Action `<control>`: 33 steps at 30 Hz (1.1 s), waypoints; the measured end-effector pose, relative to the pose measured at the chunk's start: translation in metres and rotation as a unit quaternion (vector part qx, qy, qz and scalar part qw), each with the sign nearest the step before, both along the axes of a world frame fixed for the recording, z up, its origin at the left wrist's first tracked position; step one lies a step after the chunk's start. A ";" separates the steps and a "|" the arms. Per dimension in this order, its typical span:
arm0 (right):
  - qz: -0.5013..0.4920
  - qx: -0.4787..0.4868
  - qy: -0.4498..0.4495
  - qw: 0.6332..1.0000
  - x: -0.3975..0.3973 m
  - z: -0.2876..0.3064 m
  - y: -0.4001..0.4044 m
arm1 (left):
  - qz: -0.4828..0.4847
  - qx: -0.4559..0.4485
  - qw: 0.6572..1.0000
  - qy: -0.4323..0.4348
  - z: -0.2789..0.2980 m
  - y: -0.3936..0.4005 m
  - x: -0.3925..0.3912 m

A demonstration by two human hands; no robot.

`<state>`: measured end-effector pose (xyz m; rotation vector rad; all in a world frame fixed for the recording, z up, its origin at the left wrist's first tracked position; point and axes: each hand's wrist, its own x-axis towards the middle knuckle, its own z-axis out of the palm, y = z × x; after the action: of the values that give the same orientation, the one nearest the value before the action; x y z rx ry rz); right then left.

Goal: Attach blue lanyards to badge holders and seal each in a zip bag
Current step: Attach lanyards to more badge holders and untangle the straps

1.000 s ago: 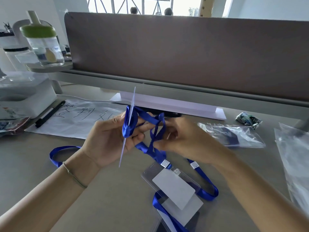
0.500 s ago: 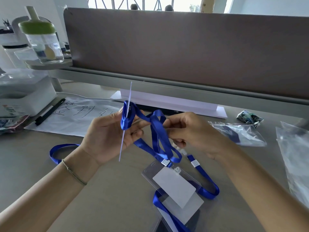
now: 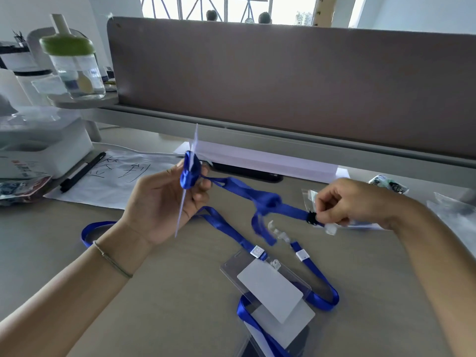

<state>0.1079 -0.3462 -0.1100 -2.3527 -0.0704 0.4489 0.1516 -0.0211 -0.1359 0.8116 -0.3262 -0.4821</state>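
My left hand (image 3: 164,202) grips a badge holder (image 3: 189,181) seen edge-on, with blue lanyard wound round its upper part. My right hand (image 3: 353,202) pinches the lanyard's (image 3: 268,199) black end clip and holds the strap stretched out above the desk. A knot-like bunch hangs in the strap midway between the hands. On the desk below lie more clear badge holders with white cards (image 3: 270,289) and a second blue lanyard (image 3: 322,282). A clear zip bag (image 3: 360,222) lies under my right hand.
A brown divider panel (image 3: 283,81) closes the desk's far side. At left stand a white box (image 3: 43,148), a green-lidded jar (image 3: 74,68), a paper sheet with writing (image 3: 116,181) and a black pen (image 3: 82,171). More plastic bags (image 3: 453,215) lie at right.
My right hand has moved right, away from the left, pulling the lanyard out straight by its end clip. My left hand still holds the wrapped badge holder.
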 end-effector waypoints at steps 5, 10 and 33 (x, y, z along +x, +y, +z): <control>-0.103 -0.301 0.020 0.948 0.007 -0.013 -0.021 | 0.014 -0.057 0.998 0.039 0.005 0.010 0.006; -0.154 -0.474 -0.008 0.867 0.001 -0.011 -0.003 | 0.023 -0.062 0.997 0.028 0.011 0.010 0.004; 0.119 -0.003 0.001 0.993 -0.013 -0.001 0.066 | -0.031 0.051 0.998 -0.009 0.000 -0.017 -0.018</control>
<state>0.0949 -0.2798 -0.1115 -2.3591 -0.3521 0.5657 0.1334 -0.0379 -0.1363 0.9078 -0.3455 -0.5535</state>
